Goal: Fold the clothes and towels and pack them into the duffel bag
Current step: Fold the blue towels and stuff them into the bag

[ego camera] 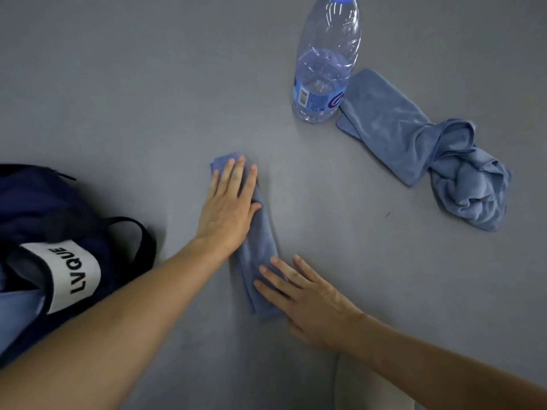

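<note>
The left hand (229,202) lies flat, fingers straight and slightly spread, pressing down on the upper part of a narrow folded blue towel (260,241). The right hand (305,297) is just as flat, its straight fingers resting on the towel's lower end while its palm sits on the grey worktop (148,84). Neither hand grips anything.

The dark navy duffel bag (44,208) sits at the left, cut off by the frame edge, so its full shape is not visible. Its opening faces the camera, and a light blue cloth (17,315) shows inside, partly hidden behind a white label (74,270) printed "LVQUE" and by the left forearm. A black strap loops out beside the label.

At the right, well apart from the hands, a second blue towel (414,137) lies half folded flat and half bunched in a crumpled heap. Its flat end is just beside the base of a clear plastic bottle (325,63) standing upright, its blue cap cropped by the top edge. How much liquid it holds is hard to judge.

A pale patch (361,389) at the bottom edge, below the right forearm, cannot be identified.
</note>
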`<state>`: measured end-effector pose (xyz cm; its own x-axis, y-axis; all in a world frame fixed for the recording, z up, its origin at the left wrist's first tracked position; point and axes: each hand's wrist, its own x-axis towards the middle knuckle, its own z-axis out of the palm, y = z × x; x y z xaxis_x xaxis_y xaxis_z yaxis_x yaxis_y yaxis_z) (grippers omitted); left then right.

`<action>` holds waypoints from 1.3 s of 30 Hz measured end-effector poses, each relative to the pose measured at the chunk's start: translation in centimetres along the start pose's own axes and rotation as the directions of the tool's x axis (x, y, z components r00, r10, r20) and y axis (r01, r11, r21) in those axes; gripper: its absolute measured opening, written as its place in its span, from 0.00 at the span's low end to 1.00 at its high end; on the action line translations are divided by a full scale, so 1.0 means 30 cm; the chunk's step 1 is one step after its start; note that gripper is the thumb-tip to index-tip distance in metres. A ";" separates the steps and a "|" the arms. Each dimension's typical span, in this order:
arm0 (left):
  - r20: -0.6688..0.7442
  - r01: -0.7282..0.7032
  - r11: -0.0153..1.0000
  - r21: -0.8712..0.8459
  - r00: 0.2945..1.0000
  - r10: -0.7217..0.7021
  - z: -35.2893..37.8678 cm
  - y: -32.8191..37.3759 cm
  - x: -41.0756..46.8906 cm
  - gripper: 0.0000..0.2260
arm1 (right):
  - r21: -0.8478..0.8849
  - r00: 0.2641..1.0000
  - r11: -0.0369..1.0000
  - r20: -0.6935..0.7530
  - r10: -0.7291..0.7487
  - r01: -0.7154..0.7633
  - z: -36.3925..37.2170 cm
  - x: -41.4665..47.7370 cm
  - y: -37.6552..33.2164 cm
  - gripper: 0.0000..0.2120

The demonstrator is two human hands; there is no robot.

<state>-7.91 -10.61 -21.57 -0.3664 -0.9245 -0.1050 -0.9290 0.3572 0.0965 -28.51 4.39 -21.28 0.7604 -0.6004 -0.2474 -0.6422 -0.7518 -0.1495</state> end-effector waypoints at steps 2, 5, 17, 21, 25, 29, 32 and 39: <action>-0.025 0.043 0.997 -0.059 0.999 -0.045 0.024 0.047 -0.083 0.29 | -0.019 0.999 1.000 -0.039 -0.020 0.019 0.009 0.014 -0.014 0.40; 0.101 0.094 0.988 -0.121 0.991 -0.082 0.061 0.065 -0.180 0.32 | -0.041 0.993 0.998 -0.101 -0.054 0.050 0.018 0.020 -0.007 0.38; 0.138 0.183 0.823 -0.538 0.982 -0.128 -0.052 0.040 -0.185 0.21 | 0.560 0.904 0.824 -0.305 0.300 -0.085 -0.119 0.116 0.017 0.11; 0.293 0.350 0.412 -0.841 0.936 -0.198 -0.161 0.071 -0.322 0.20 | 0.700 0.887 0.638 -0.015 0.462 -0.321 -0.137 0.151 0.022 0.19; 0.412 0.429 0.329 -0.841 0.903 -0.125 -0.151 0.087 -0.423 0.18 | 0.809 0.791 0.397 0.131 0.597 -0.434 -0.139 0.176 0.023 0.14; 0.337 0.400 0.348 -0.848 0.913 -0.230 -0.106 0.106 -0.434 0.19 | 0.832 0.731 0.272 0.212 0.649 -0.483 -0.157 0.192 0.019 0.12; 0.300 0.404 0.312 -0.860 0.894 -0.332 -0.091 0.109 -0.404 0.17 | 0.839 0.727 0.254 0.219 0.650 -0.480 -0.169 0.197 0.022 0.07; 0.227 0.421 0.467 -0.777 0.880 -0.417 -0.085 0.119 -0.394 0.14 | 0.243 0.869 0.949 -0.405 0.286 -0.199 -0.131 0.162 0.021 0.18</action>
<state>-6.76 1.25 -17.46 0.0529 -0.9325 -0.3572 -0.5481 -0.3261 0.7702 -24.85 -0.08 -18.83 0.5160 -0.8467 0.1302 -0.7844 -0.5280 -0.3255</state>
